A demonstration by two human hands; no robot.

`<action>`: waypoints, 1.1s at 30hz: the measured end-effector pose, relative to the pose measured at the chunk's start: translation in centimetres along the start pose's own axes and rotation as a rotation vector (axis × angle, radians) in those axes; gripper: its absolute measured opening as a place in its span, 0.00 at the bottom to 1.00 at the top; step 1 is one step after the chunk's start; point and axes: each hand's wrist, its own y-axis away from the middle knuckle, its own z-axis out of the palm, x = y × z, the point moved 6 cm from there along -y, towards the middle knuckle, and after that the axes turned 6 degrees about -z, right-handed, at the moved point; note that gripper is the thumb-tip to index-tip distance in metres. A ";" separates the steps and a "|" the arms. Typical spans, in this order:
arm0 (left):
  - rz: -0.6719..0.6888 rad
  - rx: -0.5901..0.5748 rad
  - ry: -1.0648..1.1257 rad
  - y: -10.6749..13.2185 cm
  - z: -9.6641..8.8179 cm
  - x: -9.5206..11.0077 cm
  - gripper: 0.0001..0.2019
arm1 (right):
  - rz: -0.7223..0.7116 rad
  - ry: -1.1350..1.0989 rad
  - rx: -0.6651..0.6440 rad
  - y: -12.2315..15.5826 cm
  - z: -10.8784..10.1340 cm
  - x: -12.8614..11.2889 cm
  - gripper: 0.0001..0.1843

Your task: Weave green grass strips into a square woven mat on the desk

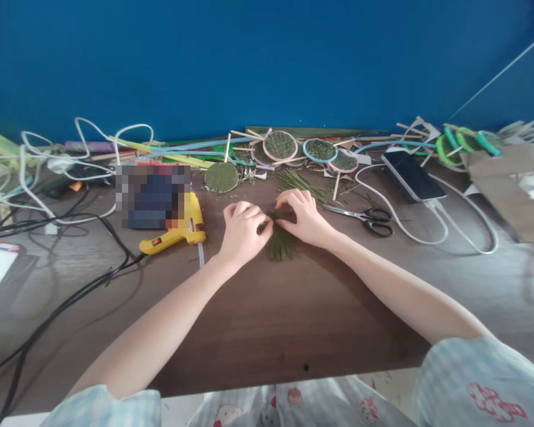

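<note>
Both hands meet at a small piece of woven green strips [281, 246] that look like flat leaf strips; its loose ends fan out toward me over the table. My left hand [245, 231] pinches the piece's left edge between thumb and fingers. From the other side, my right hand [303, 218] grips its upper part with bent fingers. The hands cover much of the weave. Behind my right hand lies a heap of loose green strips [300, 181]. Black-handled scissors [367, 216] rest to its right. A yellow glue gun [178, 231] lies left of my left hand.
Small round woven fans [279, 146] with coloured rims crowd the back, among sticks. A green disc [221, 177] with a stick lies nearer. A phone [413, 175] with a white cable and brown cardboard [511, 190] are right. Black cables [71, 290] cross the left; a blue panel [267, 59] stands behind.
</note>
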 end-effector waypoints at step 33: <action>-0.075 -0.108 0.155 -0.1 0.1 -0.5 0.20 | -0.165 -0.399 0.025 0.4 -0.7 -1.5 0.03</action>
